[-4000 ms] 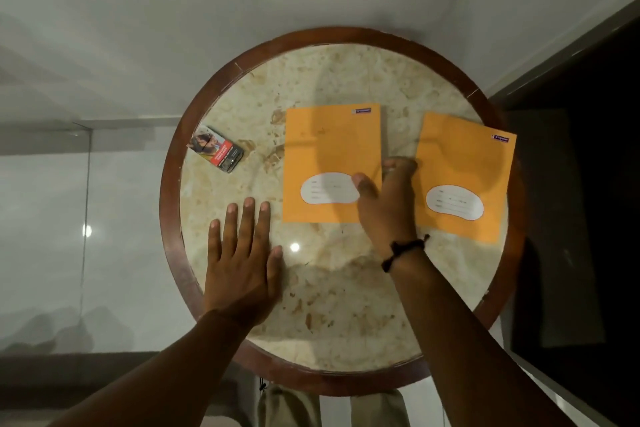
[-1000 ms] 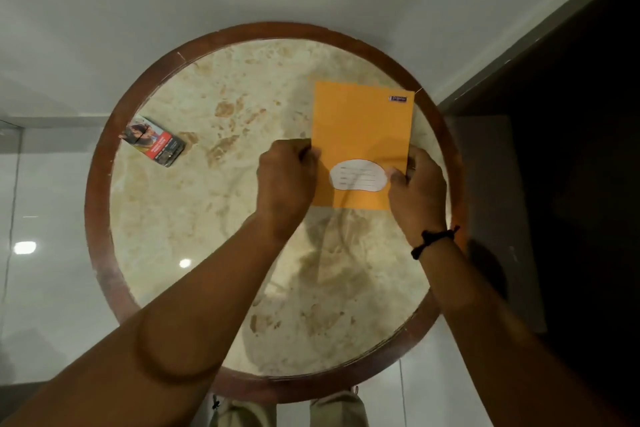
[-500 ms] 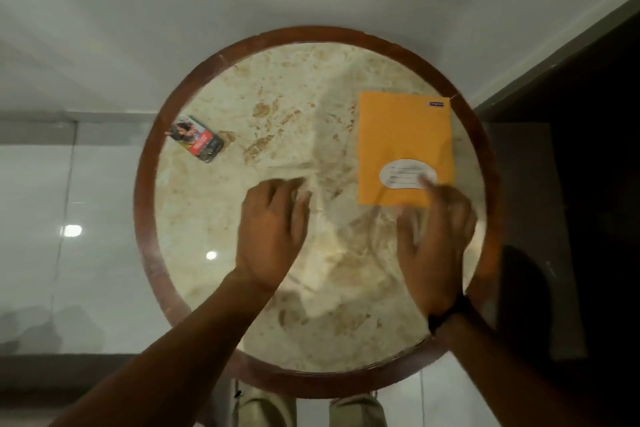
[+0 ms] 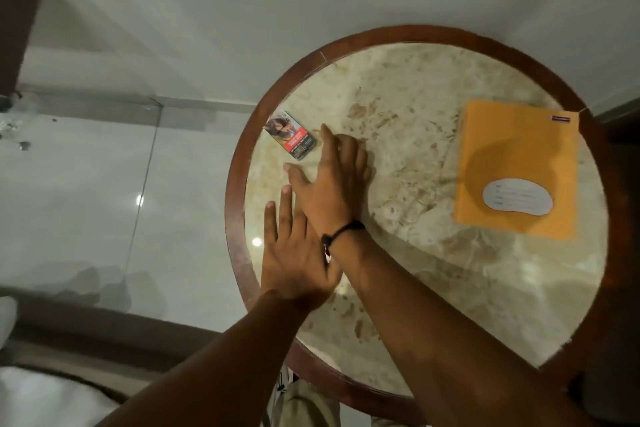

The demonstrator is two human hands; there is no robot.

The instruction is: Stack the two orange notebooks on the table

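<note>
From the head view, the only one given, the orange notebooks (image 4: 517,168) lie flat on the right side of the round table (image 4: 415,55), seen as a single orange rectangle with a white oval label near its lower right and a small tag at its far right corner. A sliver of orange edge shows along its left and near sides, which fits one book lying squarely on another, though the two covers cannot be told apart for certain. Both hands are well apart from that pile, over on the left part of the table. The right hand (image 4: 332,184), with a dark band at the wrist, crosses over the left hand (image 4: 294,253). Each has its fingers spread and flat, the grip apart and empty, holding nothing. The right fingertips are just beside a small printed packet (image 4: 290,135) near the left rim, and whether they touch it cannot be told. By my judgement the stacking itself is finished, and this moment belongs to the close of the task or to something outside it. If anything remains, it calls only for a check that the edges sit flush, then drawing both hands clear of the table without nudging the pile.
</note>
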